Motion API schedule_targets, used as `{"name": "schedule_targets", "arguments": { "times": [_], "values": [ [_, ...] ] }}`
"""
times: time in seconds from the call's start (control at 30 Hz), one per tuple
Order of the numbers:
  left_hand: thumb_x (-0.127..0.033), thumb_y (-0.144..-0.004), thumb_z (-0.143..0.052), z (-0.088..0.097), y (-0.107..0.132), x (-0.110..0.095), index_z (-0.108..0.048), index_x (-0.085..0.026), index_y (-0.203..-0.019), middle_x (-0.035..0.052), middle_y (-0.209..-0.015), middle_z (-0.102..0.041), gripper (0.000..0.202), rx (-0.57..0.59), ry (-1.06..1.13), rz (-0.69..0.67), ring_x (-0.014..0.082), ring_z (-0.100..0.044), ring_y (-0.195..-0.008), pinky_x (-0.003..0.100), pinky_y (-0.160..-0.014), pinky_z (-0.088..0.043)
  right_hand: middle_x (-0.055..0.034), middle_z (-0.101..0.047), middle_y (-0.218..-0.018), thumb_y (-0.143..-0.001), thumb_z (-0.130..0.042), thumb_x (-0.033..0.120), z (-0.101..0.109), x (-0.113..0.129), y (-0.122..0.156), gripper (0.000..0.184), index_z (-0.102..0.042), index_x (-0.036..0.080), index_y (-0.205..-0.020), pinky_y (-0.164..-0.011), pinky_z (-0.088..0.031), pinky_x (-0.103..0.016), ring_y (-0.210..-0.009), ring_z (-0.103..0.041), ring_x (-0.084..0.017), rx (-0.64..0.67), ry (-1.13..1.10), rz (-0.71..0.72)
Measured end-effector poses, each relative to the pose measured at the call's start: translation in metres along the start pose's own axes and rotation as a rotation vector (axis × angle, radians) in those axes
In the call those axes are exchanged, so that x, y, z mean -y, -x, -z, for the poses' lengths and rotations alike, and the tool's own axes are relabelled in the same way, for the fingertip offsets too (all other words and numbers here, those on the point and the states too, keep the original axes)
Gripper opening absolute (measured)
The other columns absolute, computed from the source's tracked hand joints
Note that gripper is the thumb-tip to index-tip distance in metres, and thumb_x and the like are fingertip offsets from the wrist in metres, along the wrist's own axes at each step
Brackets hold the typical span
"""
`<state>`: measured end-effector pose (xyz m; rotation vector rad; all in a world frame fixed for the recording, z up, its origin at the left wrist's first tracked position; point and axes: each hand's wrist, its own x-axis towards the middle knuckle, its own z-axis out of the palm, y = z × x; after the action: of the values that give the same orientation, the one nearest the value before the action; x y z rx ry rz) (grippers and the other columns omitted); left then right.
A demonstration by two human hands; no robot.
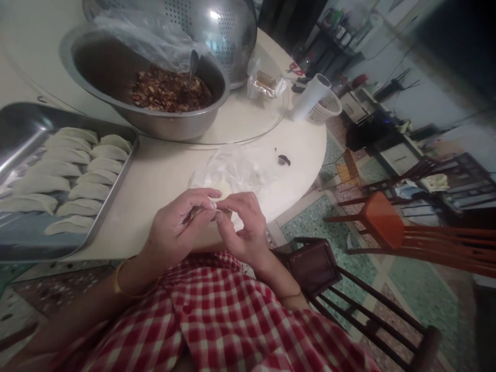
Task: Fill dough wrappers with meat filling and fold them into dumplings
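Note:
My left hand (176, 219) and my right hand (245, 225) meet in front of me at the table's near edge. Thumbs and fingertips of both pinch a dumpling, which the fingers hide almost wholly. White flour marks the left fingertips. Just beyond the hands, a pale round of dough (220, 188) lies on a crumpled clear plastic bag (242, 168). To the left, a metal tray (116, 191) holds two rows of folded dumplings (58, 168). Behind it stands a steel bowl (174, 124) of dark chopped filling (166, 93), with a spoon (193, 64) stuck in it.
Plastic film (143, 39) drapes over the bowl, and a perforated steel colander (232, 36) leans behind. A wrapped package (266, 82), a plastic roll (312, 95) and a white basket (327, 107) sit farther right. Chairs (382, 219) stand on the floor at right.

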<state>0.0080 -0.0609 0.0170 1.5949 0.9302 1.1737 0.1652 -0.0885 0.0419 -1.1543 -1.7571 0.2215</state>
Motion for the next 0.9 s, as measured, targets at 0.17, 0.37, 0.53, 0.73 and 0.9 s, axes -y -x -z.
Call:
{"name": "schedule_targets", "arguments": {
  "times": [0.17, 0.37, 0.53, 0.73, 0.9],
  "values": [
    [-0.033, -0.096, -0.061, -0.002, -0.002, -0.003, -0.065, -0.025, -0.102, 0.0036, -0.116, -0.074, 0.011, -0.071, 0.116, 0.096, 0.0190, -0.073, -0.101, 0.029, -0.078, -0.061, -0.0052, -0.071, -0.093, -0.094, -0.057, 0.021, 0.011, -0.005, 0.005, 0.014, -0.064, 0.022, -0.106, -0.074, -0.057, -0.035, -0.085, -0.066, -0.018, -0.060, -0.049, -0.067],
    [-0.028, -0.094, -0.063, -0.001, -0.004, -0.002, -0.068, -0.029, -0.100, -0.0003, -0.121, -0.072, 0.008, -0.002, 0.064, 0.065, 0.0195, -0.068, -0.114, 0.034, -0.101, -0.055, -0.0025, -0.075, -0.088, -0.093, -0.059, 0.019, 0.017, -0.005, 0.005, 0.009, -0.066, 0.021, -0.098, -0.070, -0.057, -0.030, -0.080, -0.070, -0.015, -0.010, -0.031, -0.138],
    [-0.028, -0.093, -0.065, 0.000, -0.004, 0.001, -0.067, -0.029, -0.096, 0.0004, -0.118, -0.072, 0.004, 0.043, 0.075, 0.036, 0.0184, -0.067, -0.114, 0.032, -0.097, -0.055, -0.0023, -0.075, -0.086, -0.092, -0.061, 0.017, 0.017, -0.006, 0.002, 0.007, -0.067, 0.020, -0.091, -0.073, -0.056, -0.029, -0.081, -0.069, -0.014, 0.000, -0.020, -0.150],
    [-0.032, -0.093, -0.065, 0.001, -0.003, 0.002, -0.069, -0.029, -0.091, 0.0022, -0.118, -0.070, 0.005, 0.115, 0.031, 0.065, 0.0208, -0.066, -0.112, 0.034, -0.097, -0.054, -0.0003, -0.071, -0.079, -0.092, -0.060, 0.018, 0.016, -0.004, 0.001, 0.010, -0.066, 0.021, -0.084, -0.072, -0.055, -0.030, -0.077, -0.066, -0.013, 0.019, -0.038, -0.206],
    [-0.033, -0.092, -0.065, 0.001, -0.002, 0.004, -0.070, -0.031, -0.094, 0.0016, -0.115, -0.070, 0.005, 0.108, 0.063, 0.075, 0.0196, -0.068, -0.105, 0.030, -0.089, -0.055, -0.0017, -0.071, -0.084, -0.093, -0.057, 0.016, 0.016, -0.002, -0.001, 0.010, -0.065, 0.020, -0.090, -0.074, -0.055, -0.031, -0.081, -0.065, -0.014, 0.075, -0.064, -0.129]
  ]
}}
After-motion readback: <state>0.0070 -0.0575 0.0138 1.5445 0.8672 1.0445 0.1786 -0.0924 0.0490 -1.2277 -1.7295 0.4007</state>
